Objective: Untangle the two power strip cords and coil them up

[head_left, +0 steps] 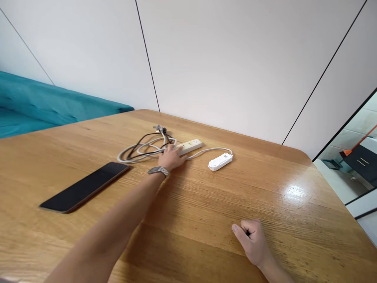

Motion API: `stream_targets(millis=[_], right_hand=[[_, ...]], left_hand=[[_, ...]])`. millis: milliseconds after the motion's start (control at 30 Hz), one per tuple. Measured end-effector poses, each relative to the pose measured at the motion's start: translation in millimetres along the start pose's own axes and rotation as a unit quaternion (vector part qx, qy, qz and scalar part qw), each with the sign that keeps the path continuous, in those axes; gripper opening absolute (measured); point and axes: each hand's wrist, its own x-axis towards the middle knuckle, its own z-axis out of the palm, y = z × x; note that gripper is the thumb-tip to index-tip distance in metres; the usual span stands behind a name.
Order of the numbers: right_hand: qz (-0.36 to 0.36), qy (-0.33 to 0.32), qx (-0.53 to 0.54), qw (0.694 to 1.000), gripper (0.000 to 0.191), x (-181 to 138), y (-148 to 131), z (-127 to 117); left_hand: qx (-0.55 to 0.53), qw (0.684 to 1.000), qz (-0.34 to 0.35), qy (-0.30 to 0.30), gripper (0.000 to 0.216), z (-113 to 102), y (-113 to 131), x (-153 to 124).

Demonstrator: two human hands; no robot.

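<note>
My left hand (171,158), with a wristwatch (159,170) on its wrist, reaches to the left end of a white power strip (191,146). Its fingers lie over the strip and the thumb is on the near side; the fingertips are partly hidden. Loops of white cable (125,154) and a black cable (138,144) lie left of the hand, with plugs (159,128) behind. A white cord curves right to a small white oblong device (220,161). My right hand (253,243) is curled into a loose fist over the near table, with nothing visible in it.
A dark-screened tablet (85,188) lies flat on the left of the wooden table (206,204). A white panelled wall (224,70) borders the far edge. Beyond the left edge stands a teal sofa (59,104). An orange broom (348,151) shows at the far right.
</note>
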Motion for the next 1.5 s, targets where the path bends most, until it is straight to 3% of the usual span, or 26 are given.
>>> stream_targets(millis=[133,300,400,500,633,733,800,867,933,1000,1100,1233,1367,1500], right_hand=[[0.005,-0.007,0.004,1.000,0.050,0,2,0],[0.015,-0.011,0.010,1.000,0.050,2,3,-1],[0.026,0.003,0.020,0.999,0.050,2,5,-2],[0.031,0.040,0.041,0.998,0.048,-1,9,-3],[0.016,0.122,0.041,0.992,0.039,4,6,-11],[-0.006,0.149,-0.026,0.988,0.034,35,-7,-22],[0.012,0.121,-0.099,0.988,0.029,69,-17,-25],[0.040,0.051,-0.195,0.979,0.021,106,-24,-21],[0.089,-0.030,-0.319,0.943,0.020,137,-24,-9],[0.117,-0.071,-0.360,0.923,0.018,157,-19,3],[0.128,-0.083,-0.366,0.918,0.023,167,-5,11],[0.150,-0.091,-0.329,0.928,0.033,167,12,-4],[0.164,-0.124,-0.250,0.946,0.020,171,23,-25],[0.114,-0.123,-0.167,0.972,0.028,178,15,-36]], left_hand=[[0.039,0.998,0.050,-0.018,0.050,4,69,-34],[0.031,0.989,0.128,-0.061,0.045,2,160,-100],[-0.005,0.969,0.224,-0.106,0.039,-13,189,-134],[-0.055,0.958,0.265,-0.095,0.038,-32,180,-136],[-0.050,0.993,0.102,-0.031,0.041,-36,125,-101],[-0.022,0.989,0.064,-0.128,0.056,-21,96,-81],[-0.020,0.983,0.083,-0.165,0.060,-9,94,-79],[-0.050,0.983,0.088,-0.154,0.059,1,103,-82],[-0.097,0.983,0.075,-0.140,0.048,8,113,-87],[-0.145,0.978,0.061,-0.139,0.029,12,120,-89],[-0.219,0.964,0.049,-0.141,0.013,19,119,-87],[-0.377,0.908,0.015,-0.180,0.015,26,115,-81],[-0.552,0.801,-0.013,-0.231,0.010,23,118,-79],[-0.666,0.703,0.000,-0.250,0.008,8,123,-83]])
